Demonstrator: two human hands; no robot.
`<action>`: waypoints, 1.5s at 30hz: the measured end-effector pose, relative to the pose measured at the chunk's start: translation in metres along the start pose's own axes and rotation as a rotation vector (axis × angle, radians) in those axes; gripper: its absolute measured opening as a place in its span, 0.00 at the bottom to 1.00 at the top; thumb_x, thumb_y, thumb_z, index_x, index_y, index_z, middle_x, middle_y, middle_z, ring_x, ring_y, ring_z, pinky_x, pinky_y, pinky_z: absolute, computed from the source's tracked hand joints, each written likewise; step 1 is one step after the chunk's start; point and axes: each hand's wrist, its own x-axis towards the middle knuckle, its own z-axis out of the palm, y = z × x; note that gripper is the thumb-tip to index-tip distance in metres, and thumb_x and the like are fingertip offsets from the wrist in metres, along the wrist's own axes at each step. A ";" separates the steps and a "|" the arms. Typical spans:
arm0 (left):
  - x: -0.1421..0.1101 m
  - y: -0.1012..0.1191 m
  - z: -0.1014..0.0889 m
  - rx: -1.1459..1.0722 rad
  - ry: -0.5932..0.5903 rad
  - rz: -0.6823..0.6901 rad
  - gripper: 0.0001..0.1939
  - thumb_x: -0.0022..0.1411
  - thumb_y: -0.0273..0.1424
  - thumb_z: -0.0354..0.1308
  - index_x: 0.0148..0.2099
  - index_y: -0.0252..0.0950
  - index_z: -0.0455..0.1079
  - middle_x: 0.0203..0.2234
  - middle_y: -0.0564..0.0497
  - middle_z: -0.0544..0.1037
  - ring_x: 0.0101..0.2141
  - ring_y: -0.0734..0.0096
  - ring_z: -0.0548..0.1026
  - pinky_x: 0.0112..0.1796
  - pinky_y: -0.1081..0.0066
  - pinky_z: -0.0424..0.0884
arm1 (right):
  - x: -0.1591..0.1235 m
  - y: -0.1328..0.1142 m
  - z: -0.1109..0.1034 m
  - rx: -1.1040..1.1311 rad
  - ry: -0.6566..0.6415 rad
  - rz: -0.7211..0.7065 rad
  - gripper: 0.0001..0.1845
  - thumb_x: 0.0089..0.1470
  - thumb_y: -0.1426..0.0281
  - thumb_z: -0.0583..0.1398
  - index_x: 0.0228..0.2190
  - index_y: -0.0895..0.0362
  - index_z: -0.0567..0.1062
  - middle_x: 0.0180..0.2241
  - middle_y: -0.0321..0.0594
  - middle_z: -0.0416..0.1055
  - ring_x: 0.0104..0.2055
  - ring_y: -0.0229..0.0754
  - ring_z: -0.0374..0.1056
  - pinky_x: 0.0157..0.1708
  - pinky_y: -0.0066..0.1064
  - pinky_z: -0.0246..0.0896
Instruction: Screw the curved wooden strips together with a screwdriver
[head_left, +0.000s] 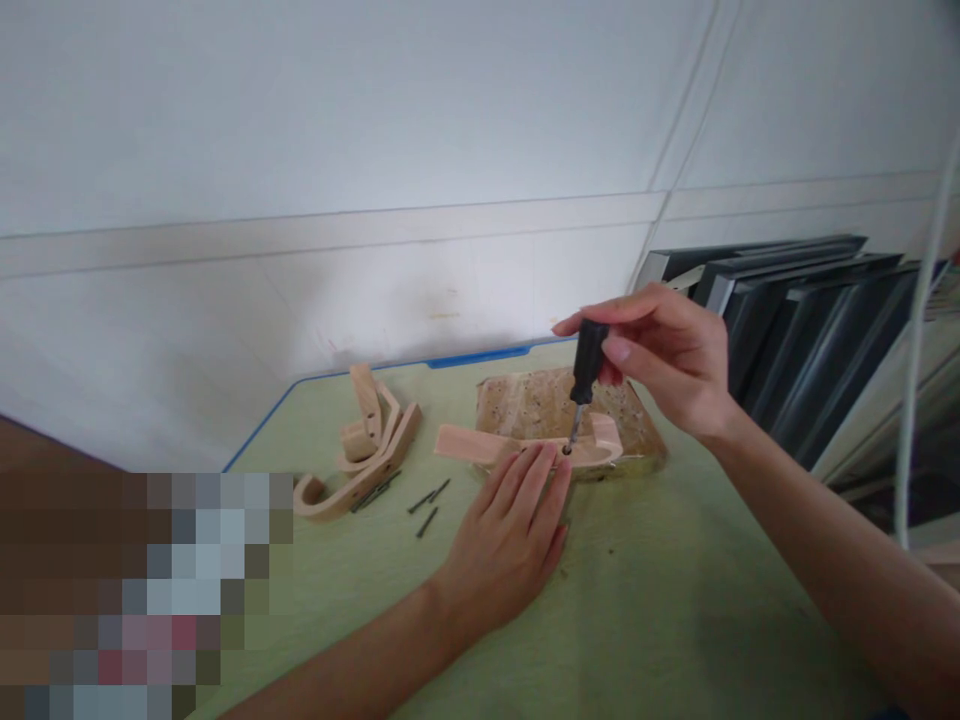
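Note:
My right hand (pixel 664 355) is closed round the black handle of a small screwdriver (pixel 583 382), held upright with its tip down on a curved wooden hook piece (pixel 480 443). That piece lies on a chipboard block (pixel 540 405) on the green table (pixel 637 620). My left hand (pixel 510 535) rests flat on the table, fingers stretched out, its fingertips pressing on the near edge of the wooden piece beside the screwdriver tip.
A pile of further curved wooden hooks (pixel 364 445) lies to the left, with several dark screws (pixel 427 505) loose on the table beside it. Dark metal frames (pixel 810 340) lean against the wall at right. A white cable (pixel 911 400) hangs at far right. A blurred patch covers the lower left.

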 end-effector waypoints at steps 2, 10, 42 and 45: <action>-0.001 0.000 0.000 0.002 -0.007 0.000 0.27 0.58 0.31 0.48 0.58 0.26 0.52 0.56 0.37 0.56 0.56 0.55 0.53 0.54 0.57 0.55 | 0.000 0.000 0.001 0.018 0.004 0.015 0.12 0.51 0.78 0.56 0.39 0.57 0.69 0.37 0.39 0.72 0.25 0.28 0.64 0.21 0.21 0.61; 0.000 0.000 0.000 -0.006 -0.005 -0.008 0.25 0.59 0.31 0.47 0.58 0.26 0.53 0.56 0.38 0.57 0.56 0.55 0.53 0.54 0.56 0.56 | 0.001 0.008 0.012 0.026 0.118 -0.038 0.13 0.44 0.77 0.61 0.35 0.54 0.70 0.32 0.36 0.68 0.26 0.31 0.65 0.15 0.20 0.59; 0.000 0.001 -0.001 -0.018 -0.010 -0.021 0.25 0.59 0.30 0.47 0.57 0.26 0.53 0.55 0.38 0.58 0.56 0.55 0.53 0.53 0.56 0.57 | 0.002 0.001 -0.002 -0.112 0.077 -0.083 0.11 0.44 0.75 0.61 0.33 0.55 0.71 0.33 0.40 0.69 0.28 0.35 0.64 0.16 0.26 0.57; 0.001 0.001 -0.001 -0.012 -0.003 -0.020 0.25 0.59 0.30 0.47 0.57 0.26 0.53 0.55 0.37 0.58 0.56 0.55 0.53 0.53 0.56 0.57 | 0.003 0.003 -0.002 -0.131 0.082 -0.098 0.12 0.42 0.75 0.62 0.33 0.54 0.72 0.31 0.38 0.66 0.28 0.35 0.63 0.16 0.26 0.56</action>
